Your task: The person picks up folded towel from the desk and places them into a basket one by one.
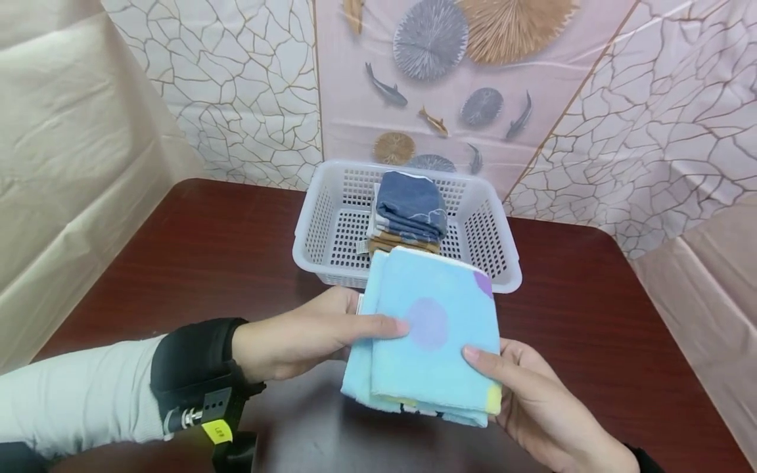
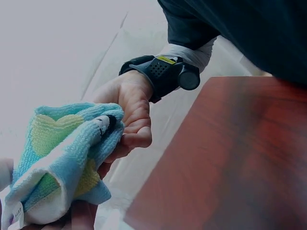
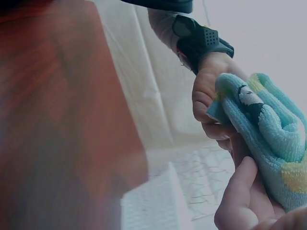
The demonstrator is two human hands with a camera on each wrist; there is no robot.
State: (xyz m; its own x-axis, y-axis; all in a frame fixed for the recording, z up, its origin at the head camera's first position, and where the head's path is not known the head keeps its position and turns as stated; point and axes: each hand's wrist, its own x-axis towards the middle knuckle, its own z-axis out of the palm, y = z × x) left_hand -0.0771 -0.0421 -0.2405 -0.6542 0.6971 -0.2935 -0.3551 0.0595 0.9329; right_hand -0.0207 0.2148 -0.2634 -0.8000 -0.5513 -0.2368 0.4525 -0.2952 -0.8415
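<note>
A folded light-blue towel (image 1: pixel 437 282) with purple and yellow spots is held up in front of the basket, between both hands. My left hand (image 1: pixel 313 335) grips its left edge, thumb on top and fingers underneath. The right hand (image 1: pixel 544 401) pinches the lower right side, its thumb lying on the upper face. Both wrist views show the towel's thick folded layers (image 2: pixel 62 153) (image 3: pixel 264 129), with fingers beneath them. Behind it, a white perforated basket (image 1: pixel 310 223) contains a stack of folded towels, a blue one (image 1: pixel 411 200) over a brown one (image 1: pixel 393 242).
The basket stands at the far side of a dark red-brown table (image 1: pixel 225 256). A patterned cloth backdrop (image 1: pixel 236 85) hangs right behind it. Pale draped fabric (image 1: pixel 71 144) borders the table on the left, and more hangs on the right.
</note>
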